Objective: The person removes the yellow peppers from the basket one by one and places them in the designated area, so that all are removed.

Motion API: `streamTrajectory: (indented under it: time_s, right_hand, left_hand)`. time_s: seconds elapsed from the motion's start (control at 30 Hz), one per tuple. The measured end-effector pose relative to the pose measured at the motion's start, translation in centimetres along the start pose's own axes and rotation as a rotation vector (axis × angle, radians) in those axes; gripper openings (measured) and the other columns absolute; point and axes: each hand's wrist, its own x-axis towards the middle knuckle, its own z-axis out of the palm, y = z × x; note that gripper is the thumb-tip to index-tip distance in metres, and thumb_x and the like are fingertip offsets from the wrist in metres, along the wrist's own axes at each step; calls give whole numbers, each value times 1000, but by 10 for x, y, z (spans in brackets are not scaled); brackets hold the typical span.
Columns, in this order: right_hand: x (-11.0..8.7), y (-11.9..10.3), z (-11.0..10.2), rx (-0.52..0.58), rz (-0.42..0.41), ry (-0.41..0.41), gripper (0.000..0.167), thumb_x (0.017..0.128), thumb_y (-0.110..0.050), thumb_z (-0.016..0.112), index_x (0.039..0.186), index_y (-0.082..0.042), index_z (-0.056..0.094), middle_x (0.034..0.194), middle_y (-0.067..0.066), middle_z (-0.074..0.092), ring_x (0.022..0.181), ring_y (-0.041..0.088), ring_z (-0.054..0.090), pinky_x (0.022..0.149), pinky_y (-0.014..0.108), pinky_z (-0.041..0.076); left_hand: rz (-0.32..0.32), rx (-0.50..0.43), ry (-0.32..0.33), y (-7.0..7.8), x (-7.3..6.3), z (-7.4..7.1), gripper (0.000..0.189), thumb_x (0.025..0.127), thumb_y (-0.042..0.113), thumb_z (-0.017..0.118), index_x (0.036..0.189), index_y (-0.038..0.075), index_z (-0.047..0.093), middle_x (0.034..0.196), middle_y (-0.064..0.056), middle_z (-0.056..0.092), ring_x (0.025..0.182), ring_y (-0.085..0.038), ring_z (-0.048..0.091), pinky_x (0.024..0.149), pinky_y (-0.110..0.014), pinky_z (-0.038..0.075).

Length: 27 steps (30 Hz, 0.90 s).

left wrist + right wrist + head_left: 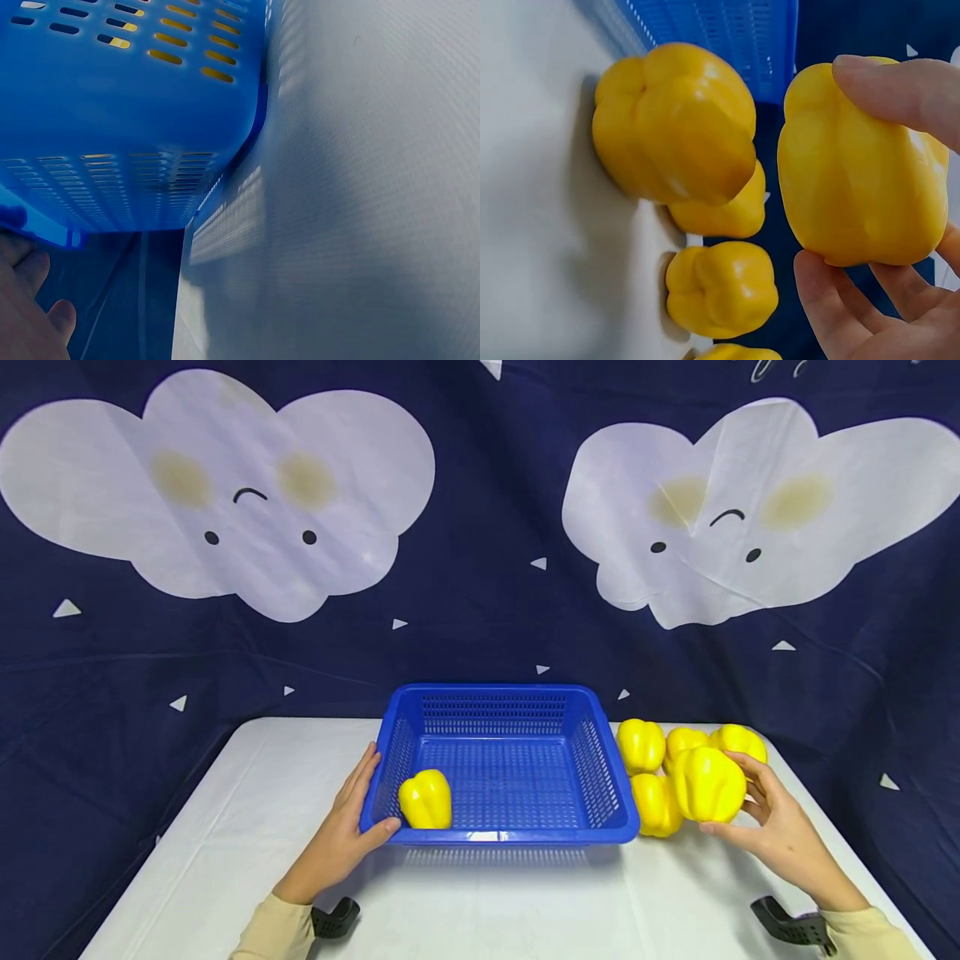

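A blue plastic basket (498, 837) with slotted walls stands on the table, one yellow bell pepper (426, 799) inside at its front left. My left hand (341, 827) holds the basket's front left corner, thumb over the rim and fingers along the outer left side. In the left wrist view, part of the left hand (30, 300) shows beside the basket's rim. To the right of the basket, my right hand (776, 827) grips another yellow bell pepper (862, 172) between thumb and fingers. That pepper is in front of several more yellow bell peppers (641, 747) on the table.
The white-covered table (525, 910) runs back to a dark blue cloth backdrop (495, 527) with printed clouds. The loose peppers stand close together near the table's back right edge, next to the basket. A black strap piece (791, 927) sits by my right wrist.
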Motion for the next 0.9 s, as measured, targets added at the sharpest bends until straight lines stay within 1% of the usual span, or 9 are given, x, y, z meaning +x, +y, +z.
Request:
streamTrajectory:
  time_s: [0.23,0.47,0.6,0.9]
  right_hand:
    - [0,10,-1,-11,20,-7,109,71,-14,92,156,-3,23,145,29,41,106,-23,33,82,-1,39]
    - [0,19,-1,15,-7,0,107,69,-7,92,153,1,25,142,28,41,107,-22,34,83,-1,39]
    - [-1,24,-1,7,-17,-4,108,68,-6,92,151,2,25,142,29,40,107,-23,32,83,-2,38]
    - [-3,33,-1,9,-4,-43,109,66,-2,91,151,3,23,139,32,39,104,-23,32,82,-1,39]
  left_hand:
    - [6,1,1,-1,0,0,90,93,23,70,162,9,15,169,-4,4,153,-36,8,110,-75,16]
    - [8,-5,2,-2,0,0,89,92,22,70,162,9,15,169,-4,4,153,-36,9,110,-75,16]
    - [7,-6,0,-1,0,0,89,93,22,70,162,9,15,169,-3,3,153,-36,9,110,-75,16]
    - [7,1,1,-2,0,1,89,92,23,70,162,10,15,169,-1,3,153,-36,9,110,-75,17]
